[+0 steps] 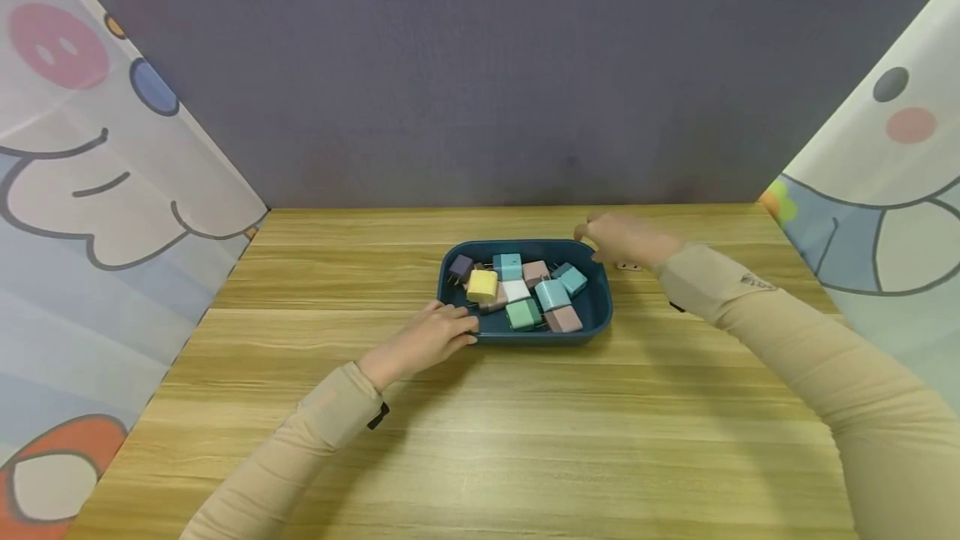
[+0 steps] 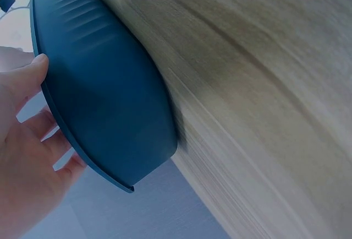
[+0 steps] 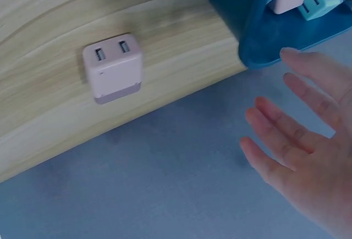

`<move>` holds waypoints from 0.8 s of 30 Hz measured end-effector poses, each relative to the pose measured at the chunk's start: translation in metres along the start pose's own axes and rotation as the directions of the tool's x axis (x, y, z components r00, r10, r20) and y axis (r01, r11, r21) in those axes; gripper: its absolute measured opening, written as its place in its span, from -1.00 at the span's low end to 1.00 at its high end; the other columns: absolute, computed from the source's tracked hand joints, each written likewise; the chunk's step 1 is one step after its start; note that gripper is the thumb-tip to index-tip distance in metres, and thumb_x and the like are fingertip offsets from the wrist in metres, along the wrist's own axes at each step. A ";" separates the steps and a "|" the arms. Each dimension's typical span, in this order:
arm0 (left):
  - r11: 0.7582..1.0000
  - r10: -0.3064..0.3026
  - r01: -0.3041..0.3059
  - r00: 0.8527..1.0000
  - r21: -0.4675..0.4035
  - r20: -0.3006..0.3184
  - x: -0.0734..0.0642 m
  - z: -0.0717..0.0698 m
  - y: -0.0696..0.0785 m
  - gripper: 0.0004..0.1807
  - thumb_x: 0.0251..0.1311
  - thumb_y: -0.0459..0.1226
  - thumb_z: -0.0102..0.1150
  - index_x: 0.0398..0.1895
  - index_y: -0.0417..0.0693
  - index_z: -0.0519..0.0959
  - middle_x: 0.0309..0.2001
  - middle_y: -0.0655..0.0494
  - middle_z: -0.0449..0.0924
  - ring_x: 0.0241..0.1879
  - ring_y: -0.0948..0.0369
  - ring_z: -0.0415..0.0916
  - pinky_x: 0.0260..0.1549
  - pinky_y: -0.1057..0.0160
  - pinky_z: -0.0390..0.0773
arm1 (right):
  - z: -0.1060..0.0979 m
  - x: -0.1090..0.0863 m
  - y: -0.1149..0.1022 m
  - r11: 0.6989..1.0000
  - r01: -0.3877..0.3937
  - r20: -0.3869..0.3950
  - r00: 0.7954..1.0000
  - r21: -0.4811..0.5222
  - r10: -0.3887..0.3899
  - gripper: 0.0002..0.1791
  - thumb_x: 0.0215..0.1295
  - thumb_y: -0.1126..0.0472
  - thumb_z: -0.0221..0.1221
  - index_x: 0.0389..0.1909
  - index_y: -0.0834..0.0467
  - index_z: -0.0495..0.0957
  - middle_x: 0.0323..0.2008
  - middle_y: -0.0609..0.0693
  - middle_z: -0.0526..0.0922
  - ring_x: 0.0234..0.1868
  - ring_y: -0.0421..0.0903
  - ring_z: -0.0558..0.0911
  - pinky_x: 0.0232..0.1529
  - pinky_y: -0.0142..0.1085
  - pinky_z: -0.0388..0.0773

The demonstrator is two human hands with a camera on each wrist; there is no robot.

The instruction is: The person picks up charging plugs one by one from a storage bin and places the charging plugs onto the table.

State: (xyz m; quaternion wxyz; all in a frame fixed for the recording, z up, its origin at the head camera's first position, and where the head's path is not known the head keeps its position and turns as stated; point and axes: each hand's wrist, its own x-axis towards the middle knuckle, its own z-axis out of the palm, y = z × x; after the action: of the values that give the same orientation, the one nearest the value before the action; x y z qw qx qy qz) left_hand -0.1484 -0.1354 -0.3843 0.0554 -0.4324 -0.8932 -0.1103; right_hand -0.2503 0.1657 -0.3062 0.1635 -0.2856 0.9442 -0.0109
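Note:
A dark blue plastic bin (image 1: 540, 339) holds several small USB wall chargers, among them a yellow one (image 1: 482, 285), a green one (image 1: 519, 314) and a light blue one (image 1: 552, 295). My left hand (image 1: 429, 338) grips the bin's near left rim. In the left wrist view the thumb lies on the outer side and the fingers are beyond the rim. Beside the far right corner of the bin is my right hand (image 1: 626, 237), its fingers loosely spread and holding nothing. A pale pink charger (image 3: 113, 71) with two USB ports stands on the table outside the bin, partly hidden under the right hand in the head view.
The bin rests on a wood-grain table (image 1: 540, 432). A grey panel (image 1: 495, 73) rises behind the table's back edge. Cartoon-printed sheets (image 1: 67, 215) flank the table on both sides.

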 end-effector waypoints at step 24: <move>1.000 -0.010 0.009 1.000 0.005 0.014 0.000 0.000 0.001 -0.94 0.14 -0.22 0.10 -0.40 0.05 0.43 -0.47 0.25 0.40 -0.47 0.29 0.31 -0.32 0.28 0.24 | 0.029 0.003 -0.023 0.937 0.225 -0.077 0.974 0.267 -0.212 -0.55 0.07 0.26 0.21 0.01 0.27 0.42 -0.05 0.24 0.42 -0.05 0.12 0.45 -0.15 -0.14 0.42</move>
State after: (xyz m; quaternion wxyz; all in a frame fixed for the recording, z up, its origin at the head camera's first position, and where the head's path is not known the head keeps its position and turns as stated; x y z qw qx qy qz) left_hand -0.1474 -0.1352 -0.3843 0.0498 -0.4287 -0.8959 -0.1055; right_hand -0.2314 0.1466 -0.3320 0.1769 -0.3630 0.8996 -0.1662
